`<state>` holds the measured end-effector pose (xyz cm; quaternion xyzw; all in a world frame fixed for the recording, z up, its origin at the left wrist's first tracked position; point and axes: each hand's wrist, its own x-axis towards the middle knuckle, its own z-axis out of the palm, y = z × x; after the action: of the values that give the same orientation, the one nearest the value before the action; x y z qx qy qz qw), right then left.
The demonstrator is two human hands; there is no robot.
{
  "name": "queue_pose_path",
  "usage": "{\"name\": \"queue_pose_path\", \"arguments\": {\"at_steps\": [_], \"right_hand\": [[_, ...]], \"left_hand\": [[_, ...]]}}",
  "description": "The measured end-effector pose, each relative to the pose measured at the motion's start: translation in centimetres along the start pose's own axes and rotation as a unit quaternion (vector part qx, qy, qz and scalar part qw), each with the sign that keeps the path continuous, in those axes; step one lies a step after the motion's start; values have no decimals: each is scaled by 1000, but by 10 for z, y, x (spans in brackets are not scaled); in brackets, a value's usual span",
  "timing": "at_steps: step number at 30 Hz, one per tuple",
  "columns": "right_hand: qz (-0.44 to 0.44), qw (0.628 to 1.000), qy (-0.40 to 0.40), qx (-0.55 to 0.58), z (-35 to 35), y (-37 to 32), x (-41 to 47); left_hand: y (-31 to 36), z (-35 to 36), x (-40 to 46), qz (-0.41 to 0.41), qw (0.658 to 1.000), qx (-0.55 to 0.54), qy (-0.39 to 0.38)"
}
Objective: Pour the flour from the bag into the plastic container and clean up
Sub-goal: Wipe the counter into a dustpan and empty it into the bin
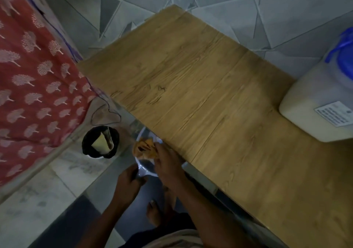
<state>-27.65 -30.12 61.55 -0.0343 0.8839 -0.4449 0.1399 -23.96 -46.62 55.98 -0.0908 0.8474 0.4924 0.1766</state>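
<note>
Spillage risk: left hand (128, 182) grips the bowl (142, 168) rim; right hand (168, 163) pinches the crumpled bag (144, 148) above it; tilting could scatter residue.

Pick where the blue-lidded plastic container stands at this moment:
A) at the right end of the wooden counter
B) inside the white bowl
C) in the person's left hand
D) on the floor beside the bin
A: the plastic container rests on the wooden counter at its right end, untouched.
</note>
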Motion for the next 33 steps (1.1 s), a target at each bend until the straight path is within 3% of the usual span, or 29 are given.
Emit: {"name": "queue_pose_path", "arguments": {"at_steps": [2, 5, 11, 13, 15, 19, 21, 24, 27, 30, 33], "right_hand": [[-1, 997, 51, 58, -17, 3, -10], [-27, 978, 191, 77, -68, 16, -15], [-22, 896, 440, 54, -213, 70, 23], [24, 901, 431, -52, -254, 103, 53], [102, 916, 361, -145, -275, 128, 80], [123, 937, 213, -248, -225, 134, 85], [56, 941, 189, -275, -170, 123, 63], [-136, 944, 135, -269, -92, 92, 6], [-116, 984, 55, -124, -78, 63, -30], [-59, 993, 106, 4, -121, 52, -31], [-82, 968, 228, -62, -200, 77, 3]], "left_hand": [[-3, 0, -3, -5, 1000, -9, -3], [-3, 1, -3, -1, 999, -37, 4], [1, 11, 0, 15, 1000, -13, -16], [-4, 14, 2, 10, 1000, -12, -17], [-6, 20, 2, 10, 1000, -5, -18], [3, 31, -1, 16, 1000, -13, -9], [7, 34, -5, 4, 1000, -13, -4], [8, 39, -13, -16, 1000, -12, 4], [14, 44, -19, -16, 1000, -13, 7], [17, 51, -22, -31, 999, 5, 16], [19, 62, -25, -43, 998, 5, 38]]}}
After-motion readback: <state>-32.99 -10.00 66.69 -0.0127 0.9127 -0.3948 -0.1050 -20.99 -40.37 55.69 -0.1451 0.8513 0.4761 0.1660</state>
